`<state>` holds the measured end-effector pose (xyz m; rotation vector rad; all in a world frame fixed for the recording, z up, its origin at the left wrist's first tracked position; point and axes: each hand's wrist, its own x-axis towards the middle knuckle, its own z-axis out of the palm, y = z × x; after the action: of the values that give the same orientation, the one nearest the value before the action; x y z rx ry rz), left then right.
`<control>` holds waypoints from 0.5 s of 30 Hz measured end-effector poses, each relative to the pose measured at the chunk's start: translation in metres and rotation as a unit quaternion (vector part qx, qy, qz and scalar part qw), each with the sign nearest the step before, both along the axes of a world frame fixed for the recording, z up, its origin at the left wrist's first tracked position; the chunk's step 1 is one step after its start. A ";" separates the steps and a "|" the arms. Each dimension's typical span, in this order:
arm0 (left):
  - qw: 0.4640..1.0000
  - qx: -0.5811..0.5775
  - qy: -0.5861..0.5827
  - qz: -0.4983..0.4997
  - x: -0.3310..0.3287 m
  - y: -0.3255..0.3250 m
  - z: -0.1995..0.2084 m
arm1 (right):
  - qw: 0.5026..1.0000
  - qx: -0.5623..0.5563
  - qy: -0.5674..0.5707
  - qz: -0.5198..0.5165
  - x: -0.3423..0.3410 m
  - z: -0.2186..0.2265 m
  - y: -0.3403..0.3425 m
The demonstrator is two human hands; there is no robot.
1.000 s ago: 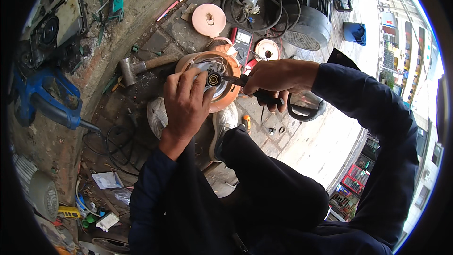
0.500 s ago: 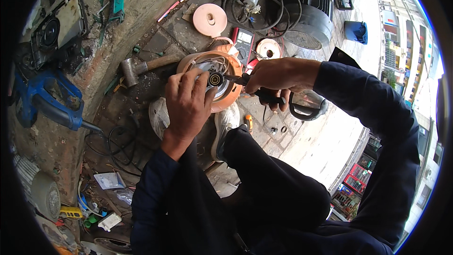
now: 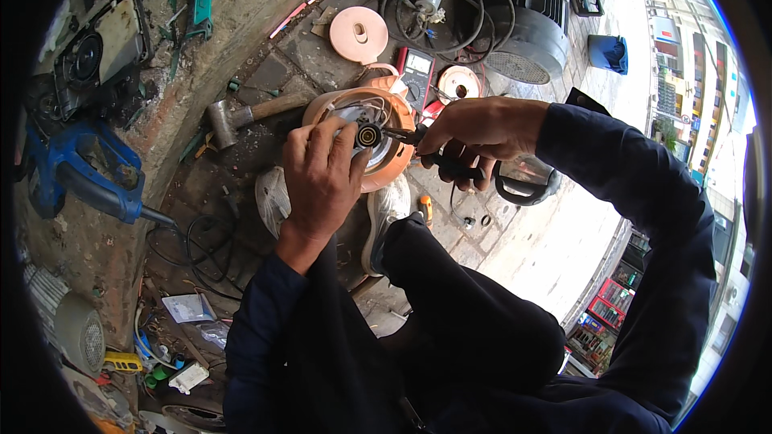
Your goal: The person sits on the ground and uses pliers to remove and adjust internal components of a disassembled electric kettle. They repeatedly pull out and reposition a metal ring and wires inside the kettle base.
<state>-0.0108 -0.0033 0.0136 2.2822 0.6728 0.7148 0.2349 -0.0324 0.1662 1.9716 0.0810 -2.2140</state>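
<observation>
My left hand (image 3: 318, 169) is closed on a black round connector (image 3: 368, 137) with concentric rings on its face. The fingers pinch it from the left, over an open peach-orange round housing (image 3: 392, 174) with thin wires inside. From the right, my right hand (image 3: 486, 133) grips black-handled pliers (image 3: 402, 136). Their jaws reach the connector's right edge; whether they bite on a part there is too small to tell. Below the housing are my two shoes, wrapped in clear plastic.
A hammer (image 3: 221, 123) lies left of the housing. Beyond it are a peach round cover (image 3: 358, 35), a red multimeter (image 3: 416, 74) and a large grey motor (image 3: 527, 44) with tangled cables. A dark loop handle (image 3: 527, 193) sits right; a blue power tool (image 3: 88, 169) lies far left.
</observation>
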 end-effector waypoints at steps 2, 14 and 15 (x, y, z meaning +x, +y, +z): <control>1.000 0.006 0.001 0.001 0.000 0.000 0.000 | 1.000 0.009 0.007 0.003 -0.001 0.000 -0.001; 1.000 0.007 0.011 -0.001 0.000 -0.001 0.001 | 1.000 0.008 -0.003 -0.001 0.000 0.000 0.000; 1.000 0.005 0.013 0.000 0.000 0.000 0.001 | 1.000 0.006 -0.005 0.005 0.000 0.001 0.000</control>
<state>-0.0109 -0.0037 0.0151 2.3047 0.6812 0.6919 0.2349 -0.0322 0.1669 1.9851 0.1039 -2.2019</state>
